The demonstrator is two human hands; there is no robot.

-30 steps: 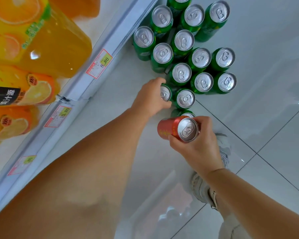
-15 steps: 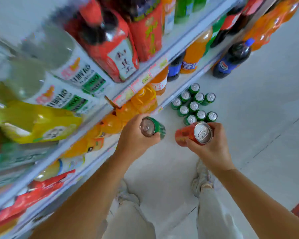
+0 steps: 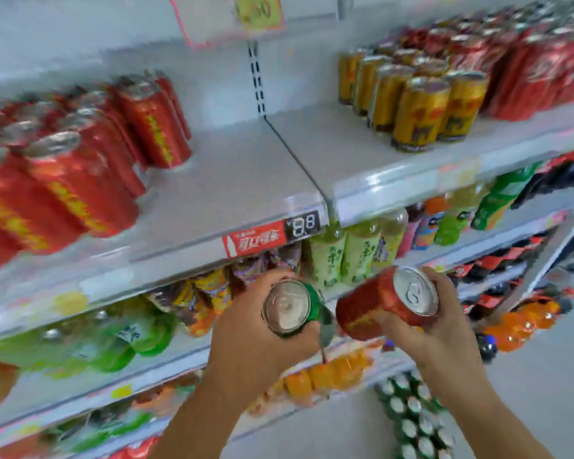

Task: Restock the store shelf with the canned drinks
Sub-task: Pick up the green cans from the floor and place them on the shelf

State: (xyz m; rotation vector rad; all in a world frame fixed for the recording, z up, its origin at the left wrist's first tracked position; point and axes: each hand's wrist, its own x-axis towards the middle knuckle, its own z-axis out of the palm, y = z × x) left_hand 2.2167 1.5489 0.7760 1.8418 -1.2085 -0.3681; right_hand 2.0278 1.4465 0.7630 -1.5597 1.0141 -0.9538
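Note:
My left hand (image 3: 256, 329) grips a green can (image 3: 292, 308), its silver top turned toward me. My right hand (image 3: 434, 326) grips a red can (image 3: 371, 306) lying tilted, top facing up right. Both cans hang in front of the shelf edge with the red 8.8 price tag (image 3: 272, 233). The shelf board (image 3: 232, 180) above it has a bare stretch between red cans (image 3: 80, 170) on the left and gold cans (image 3: 421, 104) on the right. Several green cans (image 3: 415, 422) stand on the floor below my right arm.
More red cans (image 3: 527, 58) fill the far right of the shelf. Lower shelves hold green tea bottles (image 3: 352, 250), orange drink bottles (image 3: 322, 376) and dark cola bottles (image 3: 497, 263). A white upright divides the shelf bays. The floor is pale tile.
The view has swung up from the floor to the can shelf. My left hand took a green can off the floor and both hands have risen to shelf height.

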